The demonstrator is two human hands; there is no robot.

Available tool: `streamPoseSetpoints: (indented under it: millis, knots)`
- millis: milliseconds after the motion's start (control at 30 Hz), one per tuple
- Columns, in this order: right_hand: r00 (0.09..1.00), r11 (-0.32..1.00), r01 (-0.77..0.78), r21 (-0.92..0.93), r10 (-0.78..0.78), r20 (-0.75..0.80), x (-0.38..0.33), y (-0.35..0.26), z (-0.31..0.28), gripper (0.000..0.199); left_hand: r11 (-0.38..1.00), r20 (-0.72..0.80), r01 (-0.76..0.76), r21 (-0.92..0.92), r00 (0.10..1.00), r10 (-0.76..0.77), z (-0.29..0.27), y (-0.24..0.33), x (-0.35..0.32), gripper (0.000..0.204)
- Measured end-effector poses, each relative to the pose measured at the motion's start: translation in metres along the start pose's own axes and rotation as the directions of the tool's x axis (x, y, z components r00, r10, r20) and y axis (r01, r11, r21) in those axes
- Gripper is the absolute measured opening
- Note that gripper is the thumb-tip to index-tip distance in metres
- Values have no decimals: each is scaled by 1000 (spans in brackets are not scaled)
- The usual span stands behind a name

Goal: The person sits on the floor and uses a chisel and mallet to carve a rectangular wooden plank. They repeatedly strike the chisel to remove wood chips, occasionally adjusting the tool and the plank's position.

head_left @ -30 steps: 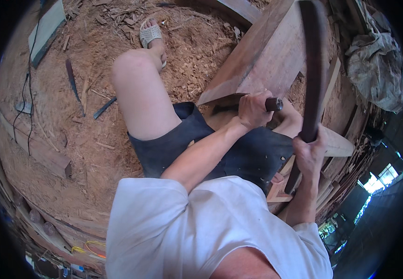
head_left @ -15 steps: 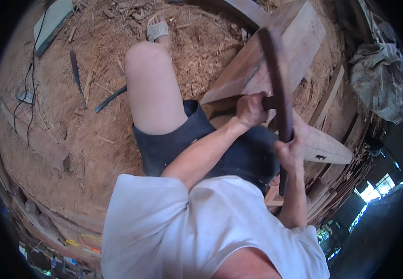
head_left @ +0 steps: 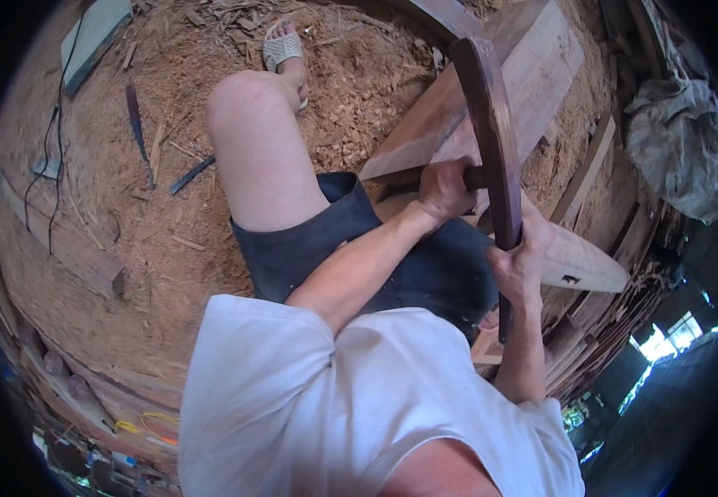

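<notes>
I sit on a sawdust floor in dark shorts and a white shirt. My right hand (head_left: 523, 258) grips a long, curved, dark wooden piece (head_left: 491, 141) that stands upright in front of me. My left hand (head_left: 444, 189) is closed around a dark tool handle (head_left: 475, 177) pressed against that curved piece. Behind it lies a broad reddish wooden slab (head_left: 491, 99), sloping away from me. My left knee (head_left: 247, 108) is raised, with a white sandal (head_left: 280, 48) on the foot.
Wood shavings cover the ground. A long dark blade (head_left: 135, 124) and a smaller tool (head_left: 189, 176) lie at left near a cable (head_left: 48, 157). A pale pointed board (head_left: 583, 265) and stacked planks (head_left: 599, 331) sit at right, with crumpled grey cloth (head_left: 678, 141) beyond.
The curved dark piece has shifted left and more upright, and both hands moved with it. The view has tilted slightly, bringing the knee closer to centre.
</notes>
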State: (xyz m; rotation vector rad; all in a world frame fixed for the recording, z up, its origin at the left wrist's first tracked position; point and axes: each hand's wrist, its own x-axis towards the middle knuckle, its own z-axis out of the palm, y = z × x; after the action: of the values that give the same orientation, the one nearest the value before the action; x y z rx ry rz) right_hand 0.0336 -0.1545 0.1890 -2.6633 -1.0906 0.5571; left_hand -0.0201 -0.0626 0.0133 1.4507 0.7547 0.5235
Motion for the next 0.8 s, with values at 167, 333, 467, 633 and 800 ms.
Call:
streamPoseSetpoints:
  millis: [167,333,467,633,800]
  knots:
    - [983,960,-153,234,172,-60,-7,-4,-17,39,997,-76,-73,-23,995,72,-1,5,-4,19]
    - [900,900,-316,299,384,-206,-16,-10,-29,31,992,-27,-91,-92,996,89,-9,5,-2,15]
    - [995,995,-80,59,83,-50,-22,-7,7,42,997,47,-67,-42,996,69,-18,1,-8,19]
    - [972,963,-228,145,234,-19,-32,-6,-6,44,988,69,-152,40,986,149,-11,9,-14,19]
    - [927,940,-252,230,302,-221,-27,-8,-33,41,988,-51,-112,-107,993,107,-2,7,-8,19]
